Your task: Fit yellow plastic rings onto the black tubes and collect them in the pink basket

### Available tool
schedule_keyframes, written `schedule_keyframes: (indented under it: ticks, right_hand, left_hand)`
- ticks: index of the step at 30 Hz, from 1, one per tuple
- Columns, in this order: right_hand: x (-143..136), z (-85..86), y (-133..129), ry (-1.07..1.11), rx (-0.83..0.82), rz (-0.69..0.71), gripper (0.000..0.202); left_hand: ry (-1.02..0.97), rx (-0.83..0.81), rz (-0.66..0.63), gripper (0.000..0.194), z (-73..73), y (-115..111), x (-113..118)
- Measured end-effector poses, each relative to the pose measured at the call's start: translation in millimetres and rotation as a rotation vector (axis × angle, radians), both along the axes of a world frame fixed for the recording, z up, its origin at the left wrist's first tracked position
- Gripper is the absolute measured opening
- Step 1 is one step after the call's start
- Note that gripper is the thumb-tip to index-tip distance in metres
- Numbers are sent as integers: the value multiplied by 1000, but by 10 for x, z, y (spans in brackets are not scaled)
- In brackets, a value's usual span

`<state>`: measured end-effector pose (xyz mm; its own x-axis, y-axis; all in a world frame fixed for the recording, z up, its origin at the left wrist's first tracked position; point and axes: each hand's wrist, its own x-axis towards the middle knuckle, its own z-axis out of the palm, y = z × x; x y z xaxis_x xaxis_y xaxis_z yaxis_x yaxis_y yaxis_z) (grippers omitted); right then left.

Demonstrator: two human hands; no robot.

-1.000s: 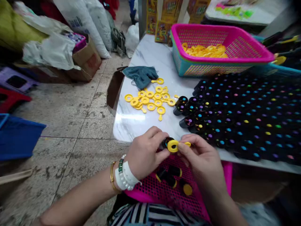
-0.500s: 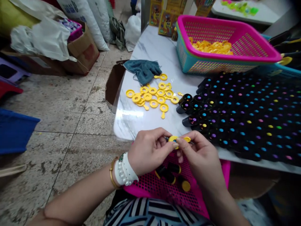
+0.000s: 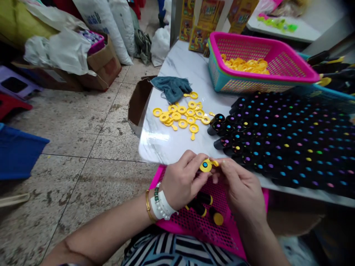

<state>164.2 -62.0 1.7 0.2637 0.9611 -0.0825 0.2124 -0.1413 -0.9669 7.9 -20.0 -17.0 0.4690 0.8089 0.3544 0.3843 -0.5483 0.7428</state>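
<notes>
My left hand (image 3: 181, 181) is closed around a mostly hidden black piece. Its end shows as a blue dot in a dark ring, inside a yellow ring cap (image 3: 205, 170). On the cap's right side, the small tab is pinched between the fingertips of my right hand (image 3: 244, 184). Beneath both hands, a pink mesh basket (image 3: 231, 238) on the lap holds several black tubes with yellow ends (image 3: 218, 218). Loose yellow ring caps with tabs (image 3: 164, 118) lie in a cluster on the white table (image 3: 155, 147) ahead.
Rows of black tubes with coloured dots (image 3: 283, 147) cover the table's right side. Behind them are stacked baskets (image 3: 266, 80) with yellow caps. A teal cloth (image 3: 173, 88) lies beyond the loose caps. Printed boxes (image 3: 198, 38) stand at the back, and an open carton (image 3: 135, 105) is left of the table.
My left hand has shifted slightly right and rotated, baring the cap's face with the blue dot. My right thumb has moved off the ring to the tab. The camera view has shifted slightly.
</notes>
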Motion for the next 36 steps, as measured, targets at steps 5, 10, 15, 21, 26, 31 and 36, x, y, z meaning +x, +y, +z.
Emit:
schedule_keyframes:
  ticks: [5,10,15,21,26,31,36]
  right_hand:
    - [-12,94,211,142,-185,86,19]
    - [-130,131,197,75,-135,95,17]
    - [-205,-93,-277,50,-146,47,15]
    - [-136,-251,-553,227,-329,81,20]
    - [-135,-267,-498,384,-426,211,16]
    - [-258,-491,-572,330,-348,184,9]
    - [-136,-626,-599,56,-147,287,17]
  left_hand:
    - [72,-66,-6,16,46,73,44]
    - [81,-56,-2,14,36,104,34]
    - [195,10,-37,20,-111,-234,-32]
    - [311,-48,-162,17,-186,-487,-105]
    - [294,63,-180,30,-219,-473,-125]
    - [476,142,-115,33,-348,-608,-107]
    - [545,238,-357,65,13,-269,-253]
